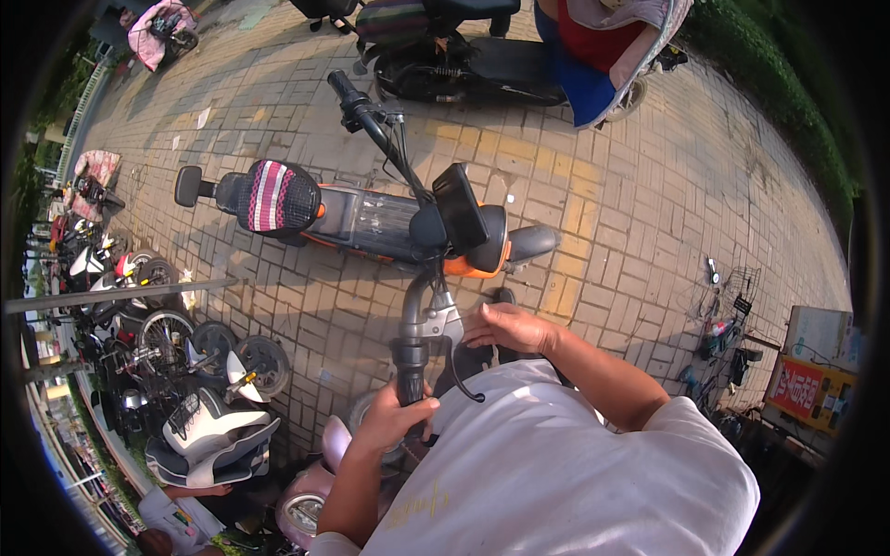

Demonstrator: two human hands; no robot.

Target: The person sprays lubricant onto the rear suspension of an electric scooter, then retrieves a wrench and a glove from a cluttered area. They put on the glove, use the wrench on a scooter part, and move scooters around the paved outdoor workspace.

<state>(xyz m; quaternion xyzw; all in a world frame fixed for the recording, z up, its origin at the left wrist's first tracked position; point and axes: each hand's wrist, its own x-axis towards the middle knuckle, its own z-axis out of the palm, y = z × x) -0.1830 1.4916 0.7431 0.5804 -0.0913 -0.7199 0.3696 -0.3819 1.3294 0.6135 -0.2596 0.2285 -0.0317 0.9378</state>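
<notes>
An orange-and-black electric scooter [371, 227] stands crosswise before me, with its handlebar [378, 130], a black display [459, 208] and a pink-striped seat cover [273, 195]. My left hand [385, 417] is wrapped round a black grip [408, 366] on the lower end of the handlebar. My right hand [505, 326] is open, thumb apart, fingers extended at the silver brake lever fitting [440, 320]; whether they touch it is unclear. The black lever curves down beside the grip.
Another scooter [501, 74] with a blue-and-red apron stands behind. Crowded scooters and bicycles [162, 338] line the left, with a person [171, 519] at lower left. A bicycle [723, 334] and yellow cabinet [816, 398] with a red sign stand right. A hedge [779, 111] edges the brick paving [621, 232].
</notes>
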